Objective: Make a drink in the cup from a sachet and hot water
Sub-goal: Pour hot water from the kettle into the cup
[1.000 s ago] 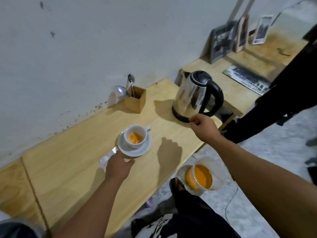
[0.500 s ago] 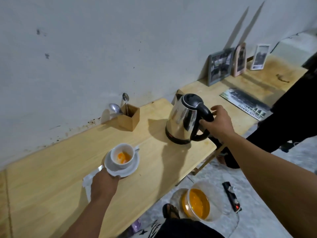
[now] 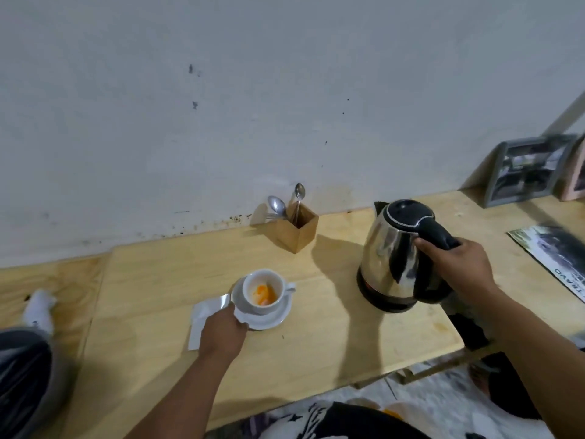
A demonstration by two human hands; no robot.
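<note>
A white cup [image 3: 262,291] with orange powder in its bottom stands on a white saucer [image 3: 272,318] on the wooden table [image 3: 316,350]. My left hand [image 3: 221,332] grips the saucer's near-left rim. Under and left of that hand lies a white, torn sachet [image 3: 202,315]. A steel kettle [image 3: 391,258] with a black lid and handle sits on its black base to the right. My right hand [image 3: 456,269] is closed around the kettle's handle.
A wooden box [image 3: 296,231] holding spoons stands against the wall behind the cup. Picture frames [image 3: 528,169] lean on the wall at the right, with a printed booklet [image 3: 557,251] flat near them. A person's leg and white sock [image 3: 38,308] rest at left.
My right hand rose from the kettle's base and took hold of the handle. My left hand stayed on the saucer's rim. The camera swung left.
</note>
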